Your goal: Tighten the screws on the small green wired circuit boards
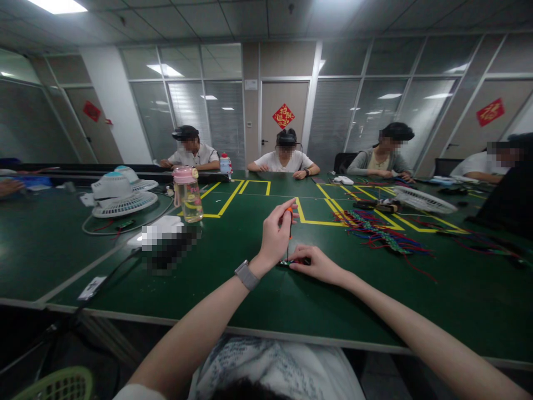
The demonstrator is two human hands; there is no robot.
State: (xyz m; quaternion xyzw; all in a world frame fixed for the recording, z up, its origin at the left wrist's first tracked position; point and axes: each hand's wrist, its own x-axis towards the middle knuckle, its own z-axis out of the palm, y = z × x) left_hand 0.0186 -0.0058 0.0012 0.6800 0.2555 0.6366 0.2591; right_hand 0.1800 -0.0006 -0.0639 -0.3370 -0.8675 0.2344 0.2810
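Note:
My left hand [275, 234] is closed around a screwdriver [290, 212] with an orange and black handle, held upright. Its thin dark shaft points down to a small green circuit board [285, 263] lying on the table. Whether the tip sits in a screw is too small to tell. My right hand [318, 264] rests low on the table, its fingers pinching the board's right side and partly covering it. A bit of red wire shows by those fingertips. On my left wrist is a grey watch [246, 275].
On the green table [233, 303], a pink-lidded bottle [189, 197] and white fan parts [125, 200] stand left. Right lies a pile of circuit boards with red and blue wires [383, 233], near another fan grille [425, 200]. Several people sit across. Yellow tape marks the tabletop.

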